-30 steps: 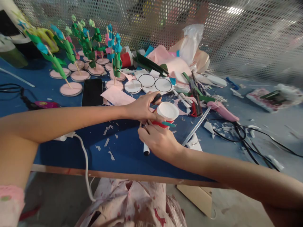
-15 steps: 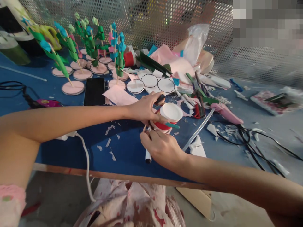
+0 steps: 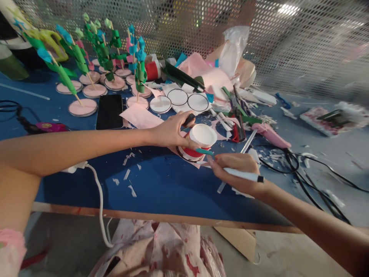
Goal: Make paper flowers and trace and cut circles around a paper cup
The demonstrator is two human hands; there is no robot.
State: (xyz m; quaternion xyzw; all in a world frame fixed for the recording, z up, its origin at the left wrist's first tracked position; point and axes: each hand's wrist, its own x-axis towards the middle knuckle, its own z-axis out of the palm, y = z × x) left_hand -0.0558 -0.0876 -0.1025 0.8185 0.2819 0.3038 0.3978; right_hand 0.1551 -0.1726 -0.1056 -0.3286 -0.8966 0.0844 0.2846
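Observation:
My left hand (image 3: 170, 130) is closed around a red-and-white round tub (image 3: 203, 135) standing on pink paper. A black pen cap (image 3: 189, 120) sticks up between its fingers, and a thin teal piece (image 3: 205, 151) shows at the thumb tip. In my right hand (image 3: 238, 165) is a white marker (image 3: 243, 174), its black end pointing right. The marker's tip is hidden behind the fingers, near the right side of the tub's base. A dark curved line shows on the paper along the tub's lower left edge.
Paper flowers on sticks (image 3: 62, 75) stand on pink discs at back left, behind a phone (image 3: 109, 111). White circles outlined in black (image 3: 177, 97) lie behind the tub. A pink glue gun (image 3: 272, 134), cords and paper scraps (image 3: 127, 174) are spread about; a white cable (image 3: 100, 200) hangs over the table edge.
My right hand with the marker has swung from the tub's front left round to its right side, and the marker now tilts the other way. My left hand stays on the tub.

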